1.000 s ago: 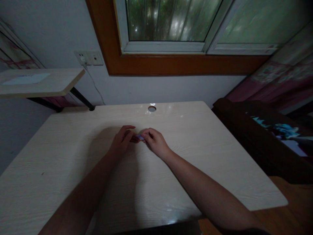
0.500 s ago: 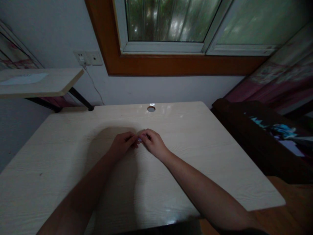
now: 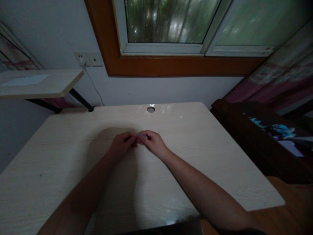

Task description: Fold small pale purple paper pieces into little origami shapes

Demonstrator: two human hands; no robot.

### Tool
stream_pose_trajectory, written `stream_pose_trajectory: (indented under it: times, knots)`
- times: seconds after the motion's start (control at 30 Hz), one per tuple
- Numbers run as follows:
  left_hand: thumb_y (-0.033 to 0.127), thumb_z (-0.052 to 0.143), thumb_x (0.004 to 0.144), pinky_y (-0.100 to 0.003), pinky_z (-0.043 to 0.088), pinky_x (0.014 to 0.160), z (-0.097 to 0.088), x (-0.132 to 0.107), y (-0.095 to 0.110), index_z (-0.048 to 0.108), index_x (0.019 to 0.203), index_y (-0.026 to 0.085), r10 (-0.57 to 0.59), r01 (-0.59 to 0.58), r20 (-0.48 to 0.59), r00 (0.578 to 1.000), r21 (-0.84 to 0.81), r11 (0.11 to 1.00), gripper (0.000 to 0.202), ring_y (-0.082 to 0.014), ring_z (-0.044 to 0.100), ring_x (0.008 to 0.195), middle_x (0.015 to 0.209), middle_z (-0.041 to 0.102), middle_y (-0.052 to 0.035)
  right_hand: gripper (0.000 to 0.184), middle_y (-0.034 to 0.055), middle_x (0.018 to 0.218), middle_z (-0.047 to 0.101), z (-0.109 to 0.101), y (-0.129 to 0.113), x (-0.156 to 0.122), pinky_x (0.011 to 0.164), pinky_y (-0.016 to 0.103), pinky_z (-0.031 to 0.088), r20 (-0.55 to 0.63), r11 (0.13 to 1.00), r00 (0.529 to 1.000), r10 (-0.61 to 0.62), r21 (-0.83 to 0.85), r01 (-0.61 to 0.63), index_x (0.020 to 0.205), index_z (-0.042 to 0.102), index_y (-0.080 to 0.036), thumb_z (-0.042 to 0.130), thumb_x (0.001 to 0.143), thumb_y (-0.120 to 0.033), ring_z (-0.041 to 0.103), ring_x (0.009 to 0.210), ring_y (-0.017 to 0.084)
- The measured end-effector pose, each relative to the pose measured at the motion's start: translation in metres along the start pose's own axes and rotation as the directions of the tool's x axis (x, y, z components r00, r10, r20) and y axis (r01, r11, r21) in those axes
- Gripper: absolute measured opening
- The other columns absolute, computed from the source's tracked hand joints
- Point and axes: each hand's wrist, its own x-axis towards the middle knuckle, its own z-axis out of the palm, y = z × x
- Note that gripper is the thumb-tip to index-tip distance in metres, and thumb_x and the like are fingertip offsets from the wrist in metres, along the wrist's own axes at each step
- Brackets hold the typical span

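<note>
Over the middle of the pale wood-grain desk (image 3: 186,169), my two hands meet fingertip to fingertip. Between them is a small purplish object (image 3: 141,135), mostly covered by the fingers, so its kind does not show. My right hand (image 3: 153,142) is closed, pinching it between thumb and fingers. My left hand (image 3: 123,142) is closed as well, its thumb and forefinger pressed together at the object's left end. Both forearms reach in from the near edge, and a shadow falls around the left one.
A round cable hole (image 3: 151,110) lies near the desk's back edge. A raised shelf (image 3: 56,85) on black legs stands at the left, bearing a white sheet. A white cord (image 3: 94,85) hangs from the wall socket. Dark furniture (image 3: 234,130) holding bluish items borders the right side.
My right fingers have shifted slightly on the purplish object, and more of its upper edge shows now. My left hand stays almost in place.
</note>
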Motion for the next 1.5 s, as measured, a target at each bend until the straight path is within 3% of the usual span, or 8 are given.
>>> stream_pose_trajectory:
  times: [0.43, 0.73, 0.83, 1.03, 1.23, 1.4, 1.5]
  knots:
    - [0.044, 0.057, 0.087, -0.024, 0.052, 0.058, -0.001, 0.000, 0.003, 0.069, 0.078, 0.016, -0.043, 0.043, -0.006, 0.999, -0.056, 0.998, 0.031, -0.0151, 0.066, 0.060, 0.070, 0.071, -0.0042, 0.022, 0.0000, 0.065, 0.064, 0.002, 0.000, 0.002, 0.055, 0.021, 0.043, -0.046, 0.983, 0.995, 0.084, 0.169, -0.075, 0.081, 0.066, -0.017, 0.063, 0.083, -0.039, 0.056, 0.057, 0.011]
    - [0.042, 0.059, 0.086, -0.025, 0.054, 0.059, -0.002, 0.000, 0.003, 0.069, 0.080, 0.016, -0.034, 0.025, -0.101, 0.994, -0.088, 0.996, 0.028, -0.0147, 0.066, 0.060, 0.071, 0.071, -0.0041, 0.019, 0.0016, 0.067, 0.065, 0.001, 0.004, 0.005, 0.060, 0.024, 0.047, -0.093, 0.968, 0.993, 0.077, 0.244, -0.052, 0.082, 0.067, -0.017, 0.062, 0.084, -0.035, 0.059, 0.060, 0.013]
    - [0.042, 0.059, 0.086, -0.026, 0.054, 0.059, -0.002, 0.001, 0.001, 0.068, 0.078, 0.017, -0.045, 0.028, -0.129, 0.991, -0.126, 0.992, 0.028, -0.0151, 0.066, 0.060, 0.071, 0.071, -0.0040, 0.021, 0.0030, 0.070, 0.066, 0.001, 0.007, 0.004, 0.062, 0.025, 0.049, -0.143, 0.979, 0.987, 0.068, 0.201, -0.038, 0.084, 0.066, -0.017, 0.058, 0.087, -0.036, 0.060, 0.062, 0.014]
    - [0.042, 0.059, 0.086, -0.027, 0.054, 0.061, -0.005, 0.004, 0.000, 0.066, 0.078, 0.016, -0.058, 0.024, -0.174, 0.983, -0.196, 0.980, 0.028, -0.0152, 0.065, 0.061, 0.071, 0.070, -0.0046, 0.021, 0.0028, 0.072, 0.065, -0.001, 0.004, 0.000, 0.062, 0.025, 0.048, -0.184, 0.998, 0.983, -0.017, -0.059, 0.006, 0.082, 0.063, -0.018, 0.053, 0.092, -0.035, 0.060, 0.063, 0.014]
    - [0.041, 0.058, 0.086, -0.024, 0.051, 0.057, -0.005, 0.006, 0.003, 0.064, 0.076, 0.015, -0.054, 0.023, -0.169, 0.984, -0.181, 0.983, 0.029, -0.0130, 0.061, 0.057, 0.068, 0.067, -0.0030, 0.024, 0.0019, 0.072, 0.064, -0.002, 0.002, 0.002, 0.060, 0.025, 0.049, -0.245, 1.000, 0.970, 0.015, 0.024, -0.010, 0.090, 0.061, -0.018, 0.048, 0.094, -0.038, 0.061, 0.062, 0.014]
    - [0.041, 0.055, 0.087, -0.025, 0.051, 0.059, -0.001, 0.009, -0.005, 0.066, 0.075, 0.016, 0.000, -0.002, -0.056, 0.998, -0.045, 0.999, 0.030, -0.0138, 0.062, 0.056, 0.063, 0.067, -0.0023, 0.029, 0.0056, 0.086, 0.069, -0.003, -0.005, 0.003, 0.072, 0.027, 0.048, -0.187, 0.992, 0.979, -0.087, -0.103, 0.068, 0.092, 0.068, -0.019, 0.050, 0.094, -0.040, 0.062, 0.078, 0.017]
    - [0.041, 0.054, 0.087, -0.025, 0.051, 0.060, 0.000, 0.009, -0.007, 0.068, 0.074, 0.017, 0.025, -0.025, -0.040, 0.999, 0.020, 0.999, 0.030, -0.0137, 0.063, 0.057, 0.063, 0.068, -0.0019, 0.027, 0.0046, 0.082, 0.069, -0.004, -0.010, 0.002, 0.074, 0.028, 0.047, -0.073, 0.976, 0.987, -0.144, -0.176, 0.129, 0.086, 0.071, -0.020, 0.057, 0.091, -0.042, 0.062, 0.077, 0.017]
